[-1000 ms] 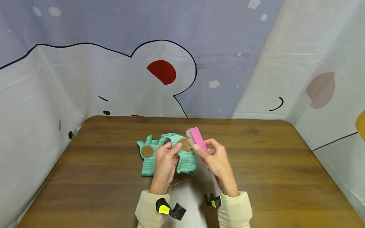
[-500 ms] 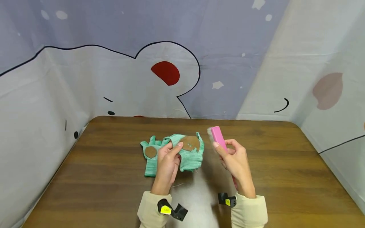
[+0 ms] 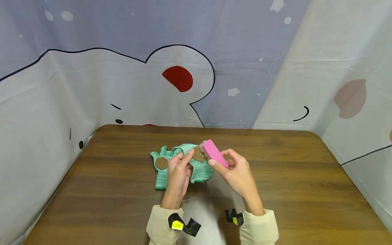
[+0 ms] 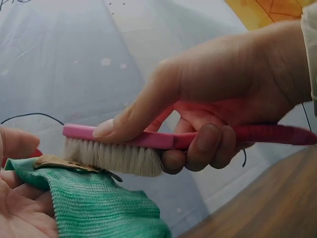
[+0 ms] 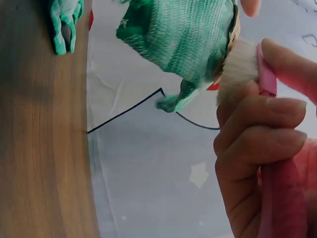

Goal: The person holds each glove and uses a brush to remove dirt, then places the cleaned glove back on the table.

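Note:
A green knitted glove (image 3: 202, 170) with a brown patch is pinched at its edge by my left hand (image 3: 179, 175), thumb on top. My right hand (image 3: 240, 175) grips a pink brush (image 3: 215, 153), thumb along the back of its head and fingers curled under the handle. In the left wrist view the pale bristles (image 4: 114, 156) touch the brown patch (image 4: 64, 162). The right wrist view shows the bristles (image 5: 240, 67) against the patch from the side, with a glove finger (image 5: 173, 101) dangling. A second green glove (image 3: 161, 173) lies flat on the table, left of my left hand.
Both gloves are over a brown wooden table (image 3: 291, 183). A loose pale thread (image 3: 189, 198) lies near my left wrist. A patterned cloth (image 3: 122, 88) hangs behind the table and at both sides.
The brush was at the patch, swung right, away from the glove, and is now back on the patch. My left hand has stayed nearly in place with the glove.

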`<action>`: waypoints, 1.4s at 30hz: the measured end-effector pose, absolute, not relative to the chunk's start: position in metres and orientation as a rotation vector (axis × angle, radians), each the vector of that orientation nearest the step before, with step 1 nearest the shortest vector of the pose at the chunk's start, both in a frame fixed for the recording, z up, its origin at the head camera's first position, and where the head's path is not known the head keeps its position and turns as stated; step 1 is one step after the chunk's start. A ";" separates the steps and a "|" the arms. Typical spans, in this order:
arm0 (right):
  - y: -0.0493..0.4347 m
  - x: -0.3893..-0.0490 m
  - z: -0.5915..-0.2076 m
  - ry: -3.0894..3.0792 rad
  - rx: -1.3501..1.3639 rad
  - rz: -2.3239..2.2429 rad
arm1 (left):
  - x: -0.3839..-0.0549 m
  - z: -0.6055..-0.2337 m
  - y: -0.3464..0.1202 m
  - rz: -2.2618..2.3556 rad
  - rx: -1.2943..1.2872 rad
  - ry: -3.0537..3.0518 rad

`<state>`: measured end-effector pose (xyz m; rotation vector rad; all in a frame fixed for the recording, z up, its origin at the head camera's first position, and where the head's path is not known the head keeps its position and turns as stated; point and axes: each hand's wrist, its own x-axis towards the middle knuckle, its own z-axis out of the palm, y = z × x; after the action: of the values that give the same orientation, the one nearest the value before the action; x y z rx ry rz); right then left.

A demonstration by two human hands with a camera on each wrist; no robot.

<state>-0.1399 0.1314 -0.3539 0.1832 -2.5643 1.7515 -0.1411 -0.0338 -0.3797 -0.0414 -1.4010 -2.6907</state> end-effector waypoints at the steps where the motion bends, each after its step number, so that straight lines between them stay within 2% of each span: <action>1: 0.130 -0.140 -0.354 -2.578 0.186 1.718 | -0.141 -0.380 -0.034 -2.684 -0.037 -1.399; 15: 0.129 -0.140 -0.352 -2.646 0.112 1.700 | -0.142 -0.384 -0.032 -2.607 0.088 -1.371; 21: 0.137 -0.143 -0.354 -2.750 -0.018 1.579 | -0.141 -0.385 -0.027 -2.622 0.149 -1.326; 28: 0.154 -0.148 -0.359 -2.832 -0.216 1.297 | -0.142 -0.381 -0.030 -2.618 0.106 -1.275; 35: 0.142 -0.145 -0.353 -2.618 -0.073 1.569 | -0.142 -0.382 -0.029 -2.594 0.106 -1.354; 42: 0.123 -0.140 -0.351 -2.486 0.055 1.658 | -0.141 -0.383 -0.027 -2.540 0.093 -1.460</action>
<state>-0.1398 0.1230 -0.3514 0.0551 -2.4859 1.6582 -0.1409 -0.0269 -0.3829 0.0932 -1.4604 -2.5405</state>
